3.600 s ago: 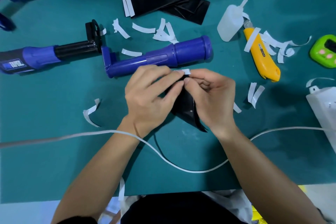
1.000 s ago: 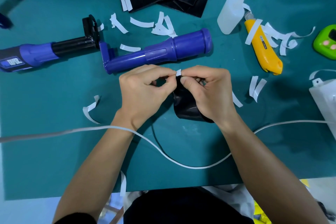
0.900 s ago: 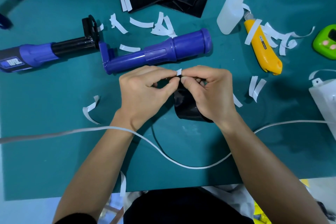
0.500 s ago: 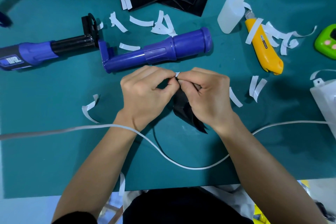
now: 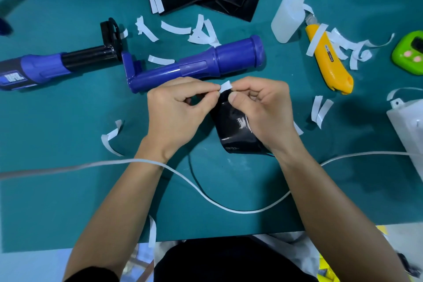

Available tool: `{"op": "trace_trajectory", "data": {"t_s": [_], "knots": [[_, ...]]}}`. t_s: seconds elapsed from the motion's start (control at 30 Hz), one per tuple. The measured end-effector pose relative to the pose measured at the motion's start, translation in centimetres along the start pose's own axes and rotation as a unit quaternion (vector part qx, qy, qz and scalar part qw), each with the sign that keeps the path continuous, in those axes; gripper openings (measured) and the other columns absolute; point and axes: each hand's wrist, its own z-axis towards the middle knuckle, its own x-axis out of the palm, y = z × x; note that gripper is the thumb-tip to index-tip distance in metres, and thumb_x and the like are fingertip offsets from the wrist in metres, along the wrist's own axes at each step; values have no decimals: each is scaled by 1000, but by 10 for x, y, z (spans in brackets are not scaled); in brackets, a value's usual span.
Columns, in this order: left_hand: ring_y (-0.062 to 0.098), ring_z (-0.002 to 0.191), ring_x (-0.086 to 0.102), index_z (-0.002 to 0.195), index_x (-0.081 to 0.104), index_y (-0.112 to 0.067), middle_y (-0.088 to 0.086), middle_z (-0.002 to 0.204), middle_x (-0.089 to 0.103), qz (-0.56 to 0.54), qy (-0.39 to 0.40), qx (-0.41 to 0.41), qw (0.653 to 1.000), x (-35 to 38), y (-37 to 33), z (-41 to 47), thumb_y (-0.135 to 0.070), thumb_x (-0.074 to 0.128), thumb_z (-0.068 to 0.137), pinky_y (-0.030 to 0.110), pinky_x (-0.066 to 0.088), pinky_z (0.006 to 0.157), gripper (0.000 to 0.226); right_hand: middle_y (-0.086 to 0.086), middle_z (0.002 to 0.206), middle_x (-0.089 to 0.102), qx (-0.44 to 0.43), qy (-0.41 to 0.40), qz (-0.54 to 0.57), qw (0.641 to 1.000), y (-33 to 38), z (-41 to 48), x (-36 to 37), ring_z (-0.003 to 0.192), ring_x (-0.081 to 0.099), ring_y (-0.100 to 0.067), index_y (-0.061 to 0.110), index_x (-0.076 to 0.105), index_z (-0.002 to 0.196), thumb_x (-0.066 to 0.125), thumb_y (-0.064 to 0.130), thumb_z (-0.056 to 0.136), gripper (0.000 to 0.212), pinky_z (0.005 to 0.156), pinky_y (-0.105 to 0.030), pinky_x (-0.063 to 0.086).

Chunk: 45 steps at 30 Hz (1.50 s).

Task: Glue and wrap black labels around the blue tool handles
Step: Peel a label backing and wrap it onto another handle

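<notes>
Held the black label (image 5: 235,130) over the desk (image 5: 68,201), between both hands and just on the near side of the blue tool handle (image 5: 206,64). Clamped its top edge in the right hand (image 5: 263,107), thumb pressed on the glossy face, grip closed on the label. Pinched the white backing strip (image 5: 226,86) at that same edge with the left hand (image 5: 176,112), thumb and forefinger tight on the little tab. Found the handle lying flat on the desk, touched by neither hand, bare of any wrap.

Judged the label as very light, thin and floppy: curled under its own weight, shiny, likely to crease or stick to itself once stripped of backing. Best taken by edges and corners, away from the sticky band. Judged the strip as small and slippery, needing a fingernail pinch close to the peel line. Reckoned the handle as rigid, smooth plastic, round and apt to roll, so best steadied by the thick end during wrapping. Spotted the glue bottle (image 5: 287,20) well apart, beyond the handle to the right.
</notes>
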Motion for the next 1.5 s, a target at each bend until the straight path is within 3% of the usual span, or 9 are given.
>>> {"op": "trace_trajectory", "data": {"t_s": [0.2, 0.4, 0.5, 0.57, 0.73, 0.97, 1.13, 1.27, 1.5], "knots": [[6, 86, 68, 108, 78, -28, -13, 98, 76, -15, -35, -12, 999, 2, -3, 0, -25, 80, 89, 21, 50, 74, 19, -14, 78, 65, 102, -12, 165, 981, 3, 2, -7, 69, 57, -23, 0, 70, 87, 66, 7, 86, 8, 68, -29, 48], [7, 68, 68, 91, 84, -35, -8, 78, 77, -253, -10, -150, 956, 1, -11, 3, -16, 83, 76, 23, 55, 69, 25, -18, 84, 67, 112, -56, 191, 974, 5, 4, -8, 75, 58, -27, -8, 66, 100, 65, 6, 88, 18, 70, -35, 51], [7, 61, 70, 78, 84, -35, -6, 71, 77, -271, -6, -176, 946, 0, -9, 6, -5, 83, 73, 21, 55, 62, 30, 3, 67, 65, 6, -173, -17, 985, 5, -2, -4, 59, 53, -17, 20, 67, 87, 79, 12, 81, 16, 63, -26, 46], [7, 58, 70, 74, 83, -35, -6, 67, 76, -276, -2, -175, 945, -1, -8, 6, -12, 86, 69, 20, 55, 59, 24, 5, 73, 62, -99, -240, -157, 953, 4, -8, -3, 58, 50, -12, 33, 60, 85, 81, 14, 78, 29, 62, -19, 43], [6, 69, 74, 81, 85, -31, -8, 78, 79, -264, 25, -128, 956, 1, -10, -1, -3, 85, 78, 19, 57, 68, 28, -4, 83, 75, -305, -164, -234, 909, 1, -21, 10, 66, 64, -21, 5, 81, 89, 77, 4, 90, 5, 65, -34, 54], [1, 87, 76, 101, 80, -14, -29, 92, 76, -151, 15, -49, 987, 0, -12, -8, 2, 84, 82, 17, 58, 80, 26, 10, 80, 75, -127, -143, -80, 978, 9, -26, 16, 70, 71, -9, 23, 78, 94, 78, 14, 87, 11, 70, -19, 54], [0, 87, 76, 103, 78, -13, -32, 93, 74, -130, 2, -28, 991, 2, -12, -10, 2, 84, 81, 17, 58, 80, 27, 6, 71, 74, -102, -115, -47, 987, 11, -23, 12, 62, 71, -18, 25, 76, 89, 74, 4, 88, 21, 62, -32, 58], [2, 88, 77, 102, 79, -15, -29, 93, 75, -139, 3, -36, 990, 2, -11, -9, -1, 85, 82, 17, 58, 81, 25, 3, 73, 76, -84, -72, 6, 994, 11, -16, 5, 62, 70, -10, 25, 76, 89, 72, -2, 90, 27, 65, -18, 54], [-1, 77, 73, 102, 79, -23, -23, 85, 77, -200, 26, -92, 975, 5, -13, -7, 2, 82, 82, 14, 55, 74, 32, -4, 70, 72, -72, -15, 70, 995, 9, -9, -3, 60, 64, -13, 20, 76, 88, 68, -2, 93, 24, 62, -22, 51]]}}
